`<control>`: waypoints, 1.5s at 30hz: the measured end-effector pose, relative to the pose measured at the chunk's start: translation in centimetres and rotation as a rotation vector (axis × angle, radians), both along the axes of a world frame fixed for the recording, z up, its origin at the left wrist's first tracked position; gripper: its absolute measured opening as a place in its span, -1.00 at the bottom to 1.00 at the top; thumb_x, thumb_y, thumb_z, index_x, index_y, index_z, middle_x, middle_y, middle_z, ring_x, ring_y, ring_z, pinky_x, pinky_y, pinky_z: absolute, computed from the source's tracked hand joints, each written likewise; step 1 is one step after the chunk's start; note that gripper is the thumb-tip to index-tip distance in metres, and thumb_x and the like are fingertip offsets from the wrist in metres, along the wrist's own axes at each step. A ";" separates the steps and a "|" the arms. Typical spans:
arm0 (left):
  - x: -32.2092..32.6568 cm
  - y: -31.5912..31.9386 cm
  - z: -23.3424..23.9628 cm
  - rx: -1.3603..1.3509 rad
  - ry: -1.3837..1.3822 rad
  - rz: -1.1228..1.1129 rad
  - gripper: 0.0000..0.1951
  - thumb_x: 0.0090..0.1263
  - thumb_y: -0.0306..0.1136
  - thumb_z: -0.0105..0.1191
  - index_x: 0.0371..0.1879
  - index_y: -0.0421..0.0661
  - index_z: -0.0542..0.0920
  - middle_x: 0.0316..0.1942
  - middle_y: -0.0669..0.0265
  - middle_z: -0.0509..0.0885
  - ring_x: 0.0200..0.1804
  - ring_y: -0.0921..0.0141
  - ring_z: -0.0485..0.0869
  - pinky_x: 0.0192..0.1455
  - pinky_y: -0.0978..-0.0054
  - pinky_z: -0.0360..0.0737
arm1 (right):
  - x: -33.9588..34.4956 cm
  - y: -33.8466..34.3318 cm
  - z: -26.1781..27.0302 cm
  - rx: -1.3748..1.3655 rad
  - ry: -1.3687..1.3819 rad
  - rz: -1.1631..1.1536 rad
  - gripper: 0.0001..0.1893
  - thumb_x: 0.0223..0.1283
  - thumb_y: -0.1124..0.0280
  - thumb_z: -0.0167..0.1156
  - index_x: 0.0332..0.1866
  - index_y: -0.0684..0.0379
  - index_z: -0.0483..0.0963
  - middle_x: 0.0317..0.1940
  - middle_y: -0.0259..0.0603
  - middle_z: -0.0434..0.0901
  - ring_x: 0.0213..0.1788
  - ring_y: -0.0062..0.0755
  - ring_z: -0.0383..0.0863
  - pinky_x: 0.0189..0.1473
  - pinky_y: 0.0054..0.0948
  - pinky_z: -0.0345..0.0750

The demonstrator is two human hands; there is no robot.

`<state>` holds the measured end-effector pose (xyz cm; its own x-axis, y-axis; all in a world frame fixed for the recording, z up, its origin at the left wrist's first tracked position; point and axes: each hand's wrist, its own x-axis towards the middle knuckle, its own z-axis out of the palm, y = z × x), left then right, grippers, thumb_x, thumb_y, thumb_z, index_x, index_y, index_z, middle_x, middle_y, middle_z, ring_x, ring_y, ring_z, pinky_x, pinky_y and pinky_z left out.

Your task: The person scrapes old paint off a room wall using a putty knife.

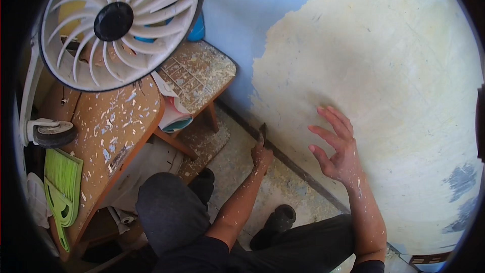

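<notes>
My left hand grips a scraper, whose dark blade points at the foot of the wall, just above the dark baseboard. The handle is mostly hidden in my fist. Raised in front of the wall, my right hand has its fingers spread and holds nothing; whether its fingertips touch the wall I cannot tell. The wall has blue paint at the upper left and a large bare, pale yellowish area. Small light flakes cling to both forearms.
A wheeled stroller or cart part with a large spoked wheel stands over a wooden table strewn with paint flakes. A green dustpan and brush lies at the left. A second flake-covered wooden stool meets the wall. Flakes litter the floor.
</notes>
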<state>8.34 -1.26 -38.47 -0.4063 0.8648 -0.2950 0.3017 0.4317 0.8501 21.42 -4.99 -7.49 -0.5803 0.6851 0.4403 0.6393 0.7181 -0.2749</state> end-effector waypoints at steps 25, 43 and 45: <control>-2.4 1.1 -0.1 -0.098 -0.021 -0.025 -0.36 0.20 -0.46 0.03 0.36 0.09 0.33 -0.09 -0.13 0.64 -0.02 0.03 0.64 0.03 0.23 0.53 | -0.4 -1.0 0.3 -0.088 -0.038 0.023 -0.62 -0.05 0.48 0.33 -0.02 0.11 0.57 0.29 -0.11 0.35 0.37 -0.05 0.24 0.35 -0.17 0.22; -0.4 0.9 0.3 -0.066 -0.177 0.109 -0.33 0.13 -0.55 -0.03 0.35 0.02 0.34 0.04 -0.17 0.57 0.09 -0.08 0.56 0.17 0.29 0.52 | -1.3 0.2 0.7 -0.088 -0.013 0.015 -0.60 -0.05 0.46 0.34 0.00 0.09 0.57 0.28 -0.12 0.36 0.38 -0.05 0.23 0.34 -0.16 0.22; 0.0 0.9 -0.3 0.020 -0.126 0.082 -0.33 0.12 -0.55 -0.03 0.35 0.02 0.34 0.04 -0.17 0.57 0.08 -0.07 0.56 0.18 0.29 0.52 | -1.0 -0.2 0.3 -0.090 -0.027 0.033 -0.60 -0.06 0.45 0.35 0.00 0.09 0.57 0.28 -0.12 0.36 0.37 -0.05 0.24 0.34 -0.16 0.22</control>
<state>8.33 -0.37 -38.77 -0.4366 0.8365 -0.3311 0.1563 0.4330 0.8877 20.38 -5.19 -7.24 -0.6143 0.7013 0.3617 0.6235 0.7123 -0.3222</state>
